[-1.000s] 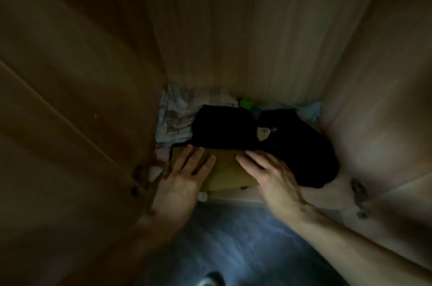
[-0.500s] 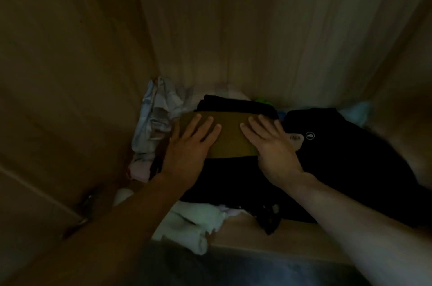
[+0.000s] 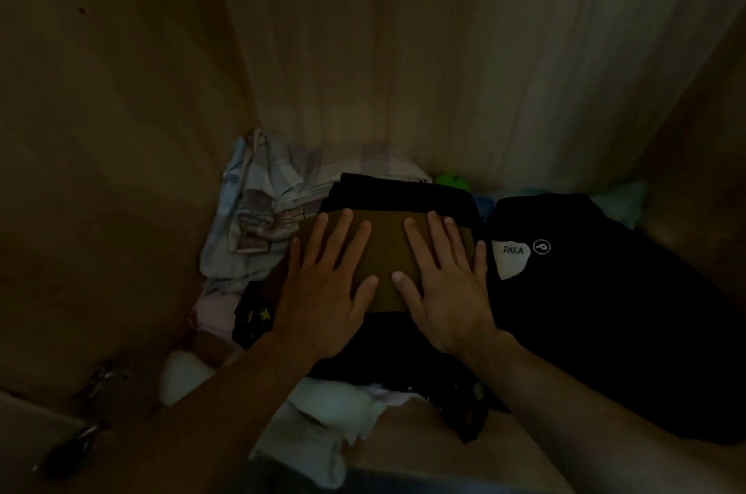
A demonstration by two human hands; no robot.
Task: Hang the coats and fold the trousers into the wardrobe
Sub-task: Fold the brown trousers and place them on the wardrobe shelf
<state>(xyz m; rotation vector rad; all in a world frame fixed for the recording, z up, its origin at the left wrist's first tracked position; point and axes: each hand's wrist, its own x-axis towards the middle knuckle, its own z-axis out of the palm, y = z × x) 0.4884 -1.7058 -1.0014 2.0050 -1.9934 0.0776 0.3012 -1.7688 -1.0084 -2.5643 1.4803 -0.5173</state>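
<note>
Folded olive-brown trousers lie on top of a pile of black folded clothes on the wardrobe shelf. My left hand rests flat on the left part of the trousers, fingers spread. My right hand lies flat on the right part, fingers also apart. Both palms press down on the cloth without gripping it. The trousers' left and right ends are covered by my hands.
A black garment with a white PAKA label lies to the right. Pale checked fabric is stacked at the left, white cloth hangs over the shelf's front edge. Wooden walls close in at left, back and right. A door hinge sits lower left.
My view has moved closer into the wardrobe. The trousers went from the shelf's front edge up onto the black pile, and both hands now lie flat on them.
</note>
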